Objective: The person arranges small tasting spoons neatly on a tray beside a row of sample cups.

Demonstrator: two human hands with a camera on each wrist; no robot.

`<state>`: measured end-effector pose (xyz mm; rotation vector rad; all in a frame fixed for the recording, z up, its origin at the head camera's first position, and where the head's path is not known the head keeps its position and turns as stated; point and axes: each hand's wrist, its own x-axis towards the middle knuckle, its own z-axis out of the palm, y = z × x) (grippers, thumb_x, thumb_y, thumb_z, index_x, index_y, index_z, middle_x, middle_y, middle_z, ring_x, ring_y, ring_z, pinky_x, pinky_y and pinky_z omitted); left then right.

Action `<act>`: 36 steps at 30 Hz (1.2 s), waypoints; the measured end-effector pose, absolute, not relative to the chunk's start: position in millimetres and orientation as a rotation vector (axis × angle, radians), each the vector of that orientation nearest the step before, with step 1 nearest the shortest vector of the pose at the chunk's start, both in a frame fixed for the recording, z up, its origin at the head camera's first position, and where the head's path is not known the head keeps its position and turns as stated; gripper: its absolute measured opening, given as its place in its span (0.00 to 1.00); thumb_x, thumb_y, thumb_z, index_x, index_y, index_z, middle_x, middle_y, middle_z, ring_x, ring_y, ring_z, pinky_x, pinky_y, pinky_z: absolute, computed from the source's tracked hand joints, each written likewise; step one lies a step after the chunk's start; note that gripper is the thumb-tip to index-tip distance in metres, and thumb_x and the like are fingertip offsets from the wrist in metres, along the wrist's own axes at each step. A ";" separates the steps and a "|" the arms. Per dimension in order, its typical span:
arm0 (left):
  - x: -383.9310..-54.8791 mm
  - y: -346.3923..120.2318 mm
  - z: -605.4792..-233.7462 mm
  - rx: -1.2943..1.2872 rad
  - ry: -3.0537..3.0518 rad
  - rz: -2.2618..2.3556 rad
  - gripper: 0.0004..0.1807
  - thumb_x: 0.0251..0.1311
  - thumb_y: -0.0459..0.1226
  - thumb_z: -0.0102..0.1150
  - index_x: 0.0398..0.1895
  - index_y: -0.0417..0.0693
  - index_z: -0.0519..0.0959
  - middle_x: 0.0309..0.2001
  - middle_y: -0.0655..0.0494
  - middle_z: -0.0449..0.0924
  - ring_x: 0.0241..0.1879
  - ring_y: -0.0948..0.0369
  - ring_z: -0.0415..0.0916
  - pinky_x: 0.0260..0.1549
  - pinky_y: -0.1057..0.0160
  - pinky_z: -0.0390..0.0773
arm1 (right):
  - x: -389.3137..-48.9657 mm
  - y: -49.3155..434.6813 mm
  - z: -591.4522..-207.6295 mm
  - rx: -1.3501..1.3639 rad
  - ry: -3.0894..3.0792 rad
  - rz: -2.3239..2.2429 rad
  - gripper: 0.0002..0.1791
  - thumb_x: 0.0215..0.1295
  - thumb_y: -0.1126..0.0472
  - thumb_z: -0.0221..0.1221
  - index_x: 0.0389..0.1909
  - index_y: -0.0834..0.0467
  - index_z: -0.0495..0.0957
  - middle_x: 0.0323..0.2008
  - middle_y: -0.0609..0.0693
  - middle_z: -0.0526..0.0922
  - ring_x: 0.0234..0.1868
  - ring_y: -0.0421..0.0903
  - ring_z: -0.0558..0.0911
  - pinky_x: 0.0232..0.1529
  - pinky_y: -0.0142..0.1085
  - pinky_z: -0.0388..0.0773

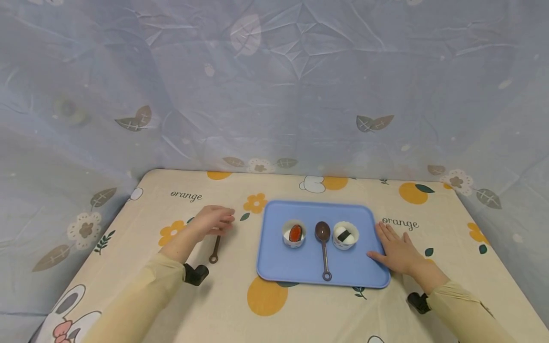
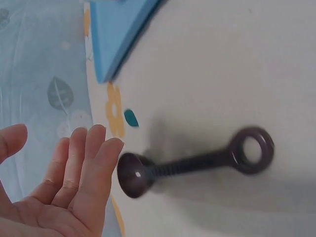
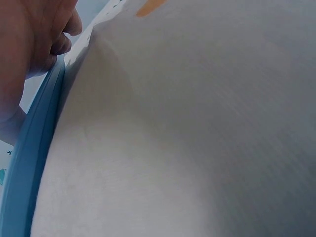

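Observation:
My left hand (image 1: pixel 213 220) hovers left of the tray with its fingers loosely bent and nothing held. Under it lies a dark brown spoon (image 1: pixel 216 250); the hand hides its bowl in the head view. In the left wrist view, the bowl of this spoon (image 2: pixel 197 165) is beside the fingertips, its ring end pointing away. My right hand (image 1: pixel 396 247) rests at the right edge of a blue tray (image 1: pixel 291 271), fingers extended and thumb over the rim. On the tray, another brown spoon (image 1: pixel 324 252) lies between two white cups, one (image 1: pixel 293 244) with an orange-red sushi piece, the other (image 1: pixel 343 245) with a rice ball.
A cream tablecloth (image 1: pixel 214 305) printed with oranges, flowers and the word orange covers the table. A pale blue-grey curtain (image 1: pixel 274 95) with leaf prints hangs behind and at both sides. Black wrist cameras (image 1: pixel 196 275) sit below both wrists.

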<state>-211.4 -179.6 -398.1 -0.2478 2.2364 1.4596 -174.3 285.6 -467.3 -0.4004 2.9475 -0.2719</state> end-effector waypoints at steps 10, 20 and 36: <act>-210.3 -205.6 -406.7 -0.299 2.282 1.422 0.29 0.65 0.43 0.45 0.62 0.31 0.62 0.60 0.35 0.70 0.53 0.49 0.76 0.53 0.54 0.78 | -171.7 282.9 -464.5 -0.391 2.951 -0.266 0.47 0.61 0.42 0.55 0.68 0.70 0.50 0.69 0.69 0.52 0.69 0.67 0.53 0.63 0.71 0.45; -208.4 -221.7 -416.9 -0.351 2.298 1.365 0.30 0.65 0.45 0.44 0.62 0.29 0.61 0.60 0.34 0.69 0.57 0.45 0.72 0.54 0.53 0.77 | -173.0 284.2 -464.5 -0.380 2.931 -0.293 0.47 0.61 0.42 0.54 0.68 0.70 0.48 0.70 0.69 0.51 0.70 0.67 0.51 0.64 0.71 0.42; -209.2 -210.9 -436.9 -0.475 2.360 1.216 0.20 0.58 0.39 0.55 0.48 0.31 0.74 0.42 0.42 0.80 0.37 0.58 0.78 0.37 0.63 0.82 | -173.1 284.3 -463.6 -0.378 2.925 -0.317 0.47 0.61 0.43 0.54 0.69 0.70 0.48 0.70 0.69 0.50 0.70 0.67 0.50 0.64 0.71 0.42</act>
